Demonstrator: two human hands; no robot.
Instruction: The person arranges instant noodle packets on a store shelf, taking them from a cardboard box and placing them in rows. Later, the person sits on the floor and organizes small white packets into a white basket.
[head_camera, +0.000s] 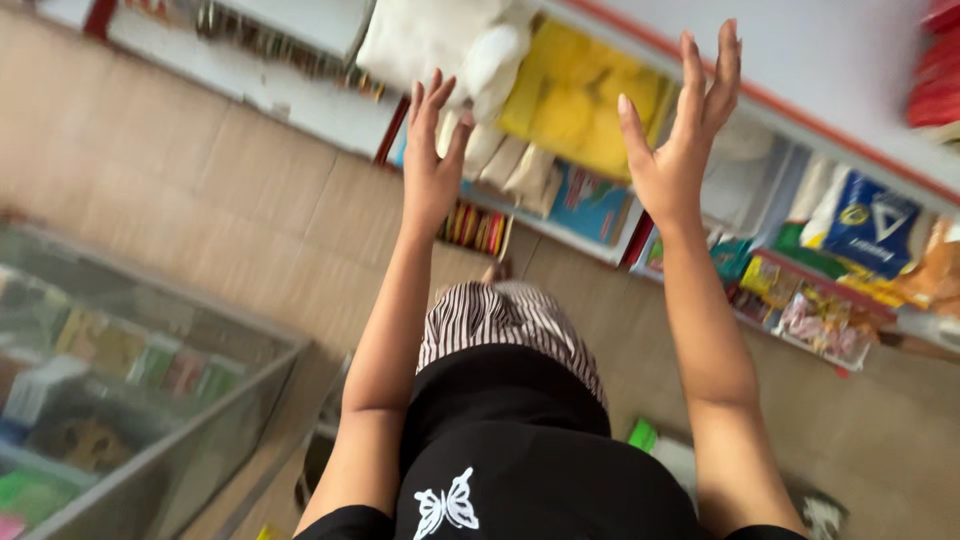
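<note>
Both empty, fingers spread: left hand (432, 165) raised with white sacks (450, 45) just beyond its fingertips; right hand (680, 140) likewise splayed, yellow packets (570, 105) just left of its thumb, untouched.

Two raised hands (432, 165) (680, 140), one glass counter (150, 400).

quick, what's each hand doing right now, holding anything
Left hand: open, fingers spread, holding nothing.
Right hand: open, fingers spread, holding nothing.
</note>
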